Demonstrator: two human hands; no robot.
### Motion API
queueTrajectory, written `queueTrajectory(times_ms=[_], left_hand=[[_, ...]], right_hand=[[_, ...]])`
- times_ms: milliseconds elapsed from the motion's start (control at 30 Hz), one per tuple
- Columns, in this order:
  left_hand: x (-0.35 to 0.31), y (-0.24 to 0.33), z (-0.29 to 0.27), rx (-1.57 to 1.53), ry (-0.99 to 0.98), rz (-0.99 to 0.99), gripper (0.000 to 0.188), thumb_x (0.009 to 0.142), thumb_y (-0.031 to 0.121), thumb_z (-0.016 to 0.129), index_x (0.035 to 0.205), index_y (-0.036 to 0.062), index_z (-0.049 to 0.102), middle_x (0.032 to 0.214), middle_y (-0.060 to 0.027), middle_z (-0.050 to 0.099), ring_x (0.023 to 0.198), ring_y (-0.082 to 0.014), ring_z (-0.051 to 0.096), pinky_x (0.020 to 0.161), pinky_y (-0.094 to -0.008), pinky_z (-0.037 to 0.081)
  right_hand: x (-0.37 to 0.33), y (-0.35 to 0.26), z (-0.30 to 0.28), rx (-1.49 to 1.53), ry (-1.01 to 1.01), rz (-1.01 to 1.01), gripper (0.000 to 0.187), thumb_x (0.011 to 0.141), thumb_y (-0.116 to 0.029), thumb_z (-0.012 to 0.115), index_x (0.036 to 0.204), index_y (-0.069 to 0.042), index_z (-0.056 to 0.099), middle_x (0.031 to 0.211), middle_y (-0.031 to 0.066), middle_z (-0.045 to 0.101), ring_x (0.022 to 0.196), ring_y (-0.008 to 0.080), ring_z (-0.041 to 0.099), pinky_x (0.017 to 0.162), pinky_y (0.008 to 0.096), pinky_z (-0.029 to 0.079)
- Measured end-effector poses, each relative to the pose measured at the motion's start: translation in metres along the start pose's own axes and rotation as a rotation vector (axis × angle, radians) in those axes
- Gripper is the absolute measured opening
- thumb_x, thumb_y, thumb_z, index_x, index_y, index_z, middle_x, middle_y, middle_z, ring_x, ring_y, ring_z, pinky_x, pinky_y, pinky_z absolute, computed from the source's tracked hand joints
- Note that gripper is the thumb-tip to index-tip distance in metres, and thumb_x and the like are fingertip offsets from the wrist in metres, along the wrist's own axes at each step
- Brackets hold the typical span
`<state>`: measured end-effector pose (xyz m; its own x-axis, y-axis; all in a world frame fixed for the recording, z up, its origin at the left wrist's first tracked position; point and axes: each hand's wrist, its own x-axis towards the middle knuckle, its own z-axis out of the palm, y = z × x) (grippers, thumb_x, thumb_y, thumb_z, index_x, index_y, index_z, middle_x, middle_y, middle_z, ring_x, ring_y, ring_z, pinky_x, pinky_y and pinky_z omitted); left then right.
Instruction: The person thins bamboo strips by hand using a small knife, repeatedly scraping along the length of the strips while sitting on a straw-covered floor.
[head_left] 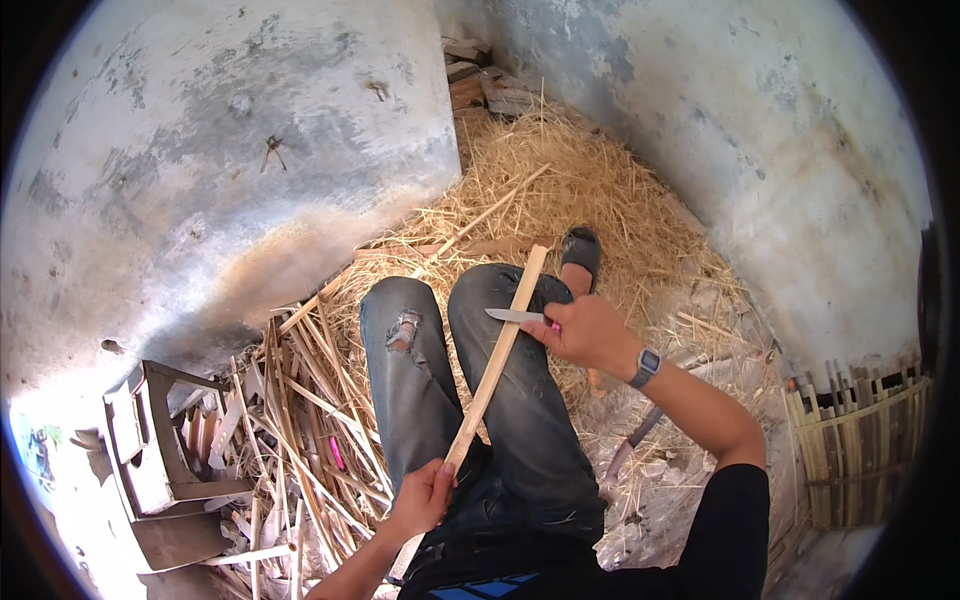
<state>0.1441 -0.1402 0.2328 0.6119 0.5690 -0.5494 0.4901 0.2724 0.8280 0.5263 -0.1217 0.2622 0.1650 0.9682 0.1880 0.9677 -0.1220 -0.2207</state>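
Left fingers (438, 482) gripping long, flat, pale strip (490, 376), right fingers (546, 337) clasping knife (506, 315)

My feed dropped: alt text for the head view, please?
The right hand holds a knife across a long pale strip, gripped lower down by the left hand, over torn jeans. Straw lies ahead, loose sticks to the left.

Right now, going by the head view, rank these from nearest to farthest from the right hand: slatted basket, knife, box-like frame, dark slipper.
1. Knife: held in the right hand, blade pointing left across the wooden strip.
2. Dark slipper: just above the hand in view.
3. Slatted basket: far right, by the wall.
4. Box-like frame: far left.
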Motion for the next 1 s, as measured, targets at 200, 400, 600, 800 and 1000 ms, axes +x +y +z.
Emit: queueTrajectory(times_ms=[200,400,600,800,1000], left_hand=[[0.002,-0.008,-0.001,0.045,0.032,0.020,0.041,0.111,0.035,0.043,0.088,0.0040,0.057,0.051,-0.0017,0.050,0.041,-0.0117,0.052,0.042,-0.0296,0.039],[0.001,-0.002,0.006,0.258,0.157,0.140,0.036,0.109,0.028,0.048,0.088,0.0023,0.061,0.053,-0.0130,0.053,0.047,-0.0268,0.059,0.049,-0.0385,0.044],[0.000,0.006,0.012,0.276,0.198,0.156,0.032,0.108,0.024,0.050,0.088,0.0018,0.062,0.059,-0.0190,0.057,0.054,-0.0383,0.063,0.052,-0.0429,0.045],[0.000,0.008,0.014,0.281,0.226,0.146,0.030,0.107,0.022,0.052,0.087,0.0016,0.061,0.060,-0.0211,0.058,0.057,-0.0426,0.063,0.052,-0.0463,0.045],[0.003,0.016,0.017,0.339,0.254,0.236,0.028,0.107,0.022,0.053,0.089,0.0028,0.061,0.061,-0.0230,0.059,0.059,-0.0453,0.062,0.053,-0.0495,0.045]], right_hand=[[0.036,0.078,-0.018,0.112,0.076,0.387,0.059,0.099,-0.055,0.057,0.078,-0.002,0.071,0.061,0.0188,0.062,0.061,0.0364,0.067,0.058,0.0427,0.051],[0.032,0.015,-0.024,0.578,0.086,0.350,0.066,0.091,-0.060,0.067,0.067,0.001,0.064,0.052,0.0142,0.053,0.052,0.0293,0.059,0.053,0.0416,0.044],[0.024,0.007,-0.006,0.385,0.062,0.273,0.064,0.087,-0.059,0.075,0.068,0.000,0.061,0.052,0.0128,0.052,0.048,0.0300,0.059,0.048,0.0425,0.043],[-0.011,-0.025,-0.004,0.407,-0.005,0.161,0.062,0.090,-0.059,0.070,0.069,-0.001,0.063,0.055,0.0154,0.057,0.051,0.0371,0.060,0.050,0.0457,0.046],[-0.051,-0.029,-0.003,0.202,-0.012,0.046,0.056,0.097,-0.055,0.060,0.067,-0.006,0.064,0.054,0.0166,0.060,0.053,0.0382,0.063,0.051,0.0470,0.048]])
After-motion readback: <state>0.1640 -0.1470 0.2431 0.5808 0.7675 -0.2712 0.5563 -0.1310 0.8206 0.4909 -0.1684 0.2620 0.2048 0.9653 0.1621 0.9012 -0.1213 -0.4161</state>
